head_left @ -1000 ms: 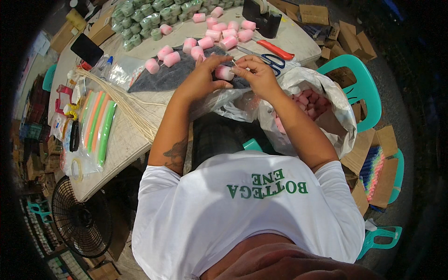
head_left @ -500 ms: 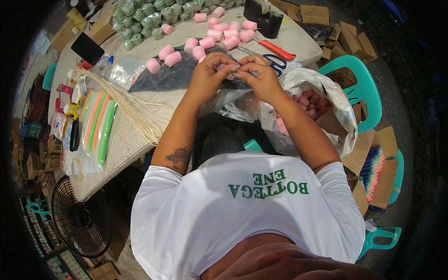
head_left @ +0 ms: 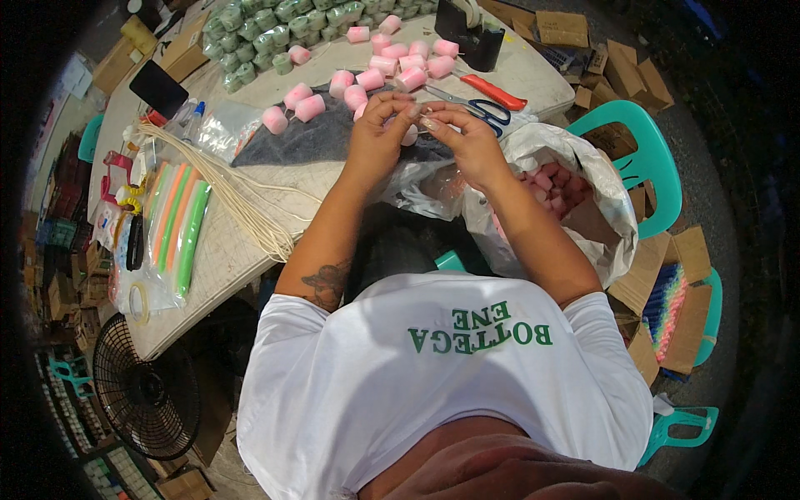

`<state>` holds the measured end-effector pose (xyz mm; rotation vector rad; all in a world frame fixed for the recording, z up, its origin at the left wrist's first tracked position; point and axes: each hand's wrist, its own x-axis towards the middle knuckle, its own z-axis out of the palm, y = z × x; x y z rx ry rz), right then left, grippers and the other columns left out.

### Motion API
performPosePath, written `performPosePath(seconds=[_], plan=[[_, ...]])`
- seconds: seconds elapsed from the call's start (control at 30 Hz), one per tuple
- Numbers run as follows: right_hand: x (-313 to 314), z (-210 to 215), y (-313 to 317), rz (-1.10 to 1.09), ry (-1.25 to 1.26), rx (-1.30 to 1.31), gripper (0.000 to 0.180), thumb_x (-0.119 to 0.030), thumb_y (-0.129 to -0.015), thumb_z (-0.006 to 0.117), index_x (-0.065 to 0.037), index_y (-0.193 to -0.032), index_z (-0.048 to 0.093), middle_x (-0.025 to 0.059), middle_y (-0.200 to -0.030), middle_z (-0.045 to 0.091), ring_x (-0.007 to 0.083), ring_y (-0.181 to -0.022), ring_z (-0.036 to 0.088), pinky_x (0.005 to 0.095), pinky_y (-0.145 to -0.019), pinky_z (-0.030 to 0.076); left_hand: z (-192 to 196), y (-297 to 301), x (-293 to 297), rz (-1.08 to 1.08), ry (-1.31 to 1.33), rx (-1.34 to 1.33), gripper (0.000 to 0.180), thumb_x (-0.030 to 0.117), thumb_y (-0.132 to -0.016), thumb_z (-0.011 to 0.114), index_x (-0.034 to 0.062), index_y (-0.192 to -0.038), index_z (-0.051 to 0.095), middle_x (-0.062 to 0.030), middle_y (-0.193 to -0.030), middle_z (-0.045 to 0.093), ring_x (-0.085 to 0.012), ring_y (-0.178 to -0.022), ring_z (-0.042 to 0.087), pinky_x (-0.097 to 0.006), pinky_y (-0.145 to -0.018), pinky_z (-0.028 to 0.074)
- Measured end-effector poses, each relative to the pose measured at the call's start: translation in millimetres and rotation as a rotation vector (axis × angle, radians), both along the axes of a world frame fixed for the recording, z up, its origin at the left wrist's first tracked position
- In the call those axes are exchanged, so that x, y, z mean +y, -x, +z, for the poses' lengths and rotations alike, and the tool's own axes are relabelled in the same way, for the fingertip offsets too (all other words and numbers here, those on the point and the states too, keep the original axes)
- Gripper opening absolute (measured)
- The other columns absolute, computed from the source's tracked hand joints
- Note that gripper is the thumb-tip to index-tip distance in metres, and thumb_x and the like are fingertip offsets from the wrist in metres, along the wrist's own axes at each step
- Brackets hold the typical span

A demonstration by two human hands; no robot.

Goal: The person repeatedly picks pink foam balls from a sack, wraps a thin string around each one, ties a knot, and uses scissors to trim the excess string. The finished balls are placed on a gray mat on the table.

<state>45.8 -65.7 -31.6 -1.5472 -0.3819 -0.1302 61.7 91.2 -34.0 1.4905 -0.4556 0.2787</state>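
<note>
My left hand [head_left: 379, 137] and my right hand [head_left: 471, 146] meet over the near edge of a dark grey cloth [head_left: 275, 140]. Fingers of the left curl around a pink candle [head_left: 409, 135], partly hidden below the fingertips. Thumb and forefinger of the right are pinched close to the left fingertips; what they grip is too small to make out. Several more pink candles [head_left: 309, 107] lie on the cloth and beyond it, some with a thin wick showing. Scissors [head_left: 482, 108] with dark blue handles and a red-handled cutter [head_left: 493, 90] rest just past my right hand.
A white sack [head_left: 612, 208] of pink pieces stands open by my right forearm. On the table [head_left: 225, 287] lie cream cords [head_left: 242, 204] and bagged coloured sticks [head_left: 179, 225]. Wrapped green candles [head_left: 275, 37] and a black tape dispenser [head_left: 471, 37] stand farther back.
My hands have shifted slightly, the right fingers opening out a little from the left. More of the pink candle shows below the fingertips now. The things on the table stay put.
</note>
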Motion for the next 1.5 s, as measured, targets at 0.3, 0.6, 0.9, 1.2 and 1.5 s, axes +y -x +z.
performPosePath(seconds=[0.3,0.6,0.9,1.2,1.5], plan=[[-21,8,7,-0.365,0.581,-0.363,0.012,-0.017,-0.075,0.066,-0.007,-0.082,0.067,0.0089,-0.107,0.055,0.0270,-0.106,0.043,0.0359,-0.092,0.034,-13,5,0,0.077,-0.549,-0.325,0.013,0.015,-0.077,0.064,0.0071,-0.086,0.062,-0.0091,-0.117,0.054,-0.0375,-0.128,0.028,-0.055,-0.103,0.011],[-29,11,9,-0.184,0.554,-0.199,0.014,-0.019,-0.077,0.065,-0.007,-0.086,0.066,0.0087,-0.109,0.054,0.0261,-0.109,0.042,0.0352,-0.094,0.032,1,17,-5,0.070,-0.462,-0.116,0.008,0.017,-0.082,0.059,0.0105,-0.085,0.063,-0.0026,-0.094,0.063,-0.0234,-0.105,0.055,-0.060,-0.101,0.001],[-26,1,4,-0.073,0.304,-0.035,0.016,-0.019,-0.077,0.065,-0.006,-0.087,0.066,0.0089,-0.110,0.055,0.0240,-0.108,0.046,0.0339,-0.094,0.033,-14,9,-9,0.120,-0.397,-0.278,0.005,0.013,-0.082,0.059,0.0101,-0.082,0.062,-0.0031,-0.087,0.063,-0.0213,-0.103,0.056,-0.060,-0.101,0.001],[-28,4,9,-0.219,0.478,-0.260,0.013,-0.014,-0.077,0.063,-0.004,-0.084,0.065,0.0091,-0.108,0.055,0.0259,-0.108,0.045,0.0354,-0.095,0.032,-13,17,-14,0.223,-0.505,-0.345,0.011,0.019,-0.077,0.065,0.0101,-0.082,0.063,-0.0040,-0.087,0.063,-0.0238,-0.105,0.054,-0.061,-0.099,0.004],[-33,-3,12,-0.150,0.649,-0.234,0.012,-0.012,-0.077,0.061,-0.002,-0.084,0.063,0.0108,-0.105,0.054,0.0261,-0.103,0.046,0.0363,-0.092,0.034,-16,8,-3,0.141,-0.549,-0.373,0.009,0.019,-0.079,0.062,0.0099,-0.078,0.061,-0.0014,-0.081,0.060,-0.0209,-0.086,0.056,-0.061,-0.098,0.009]])
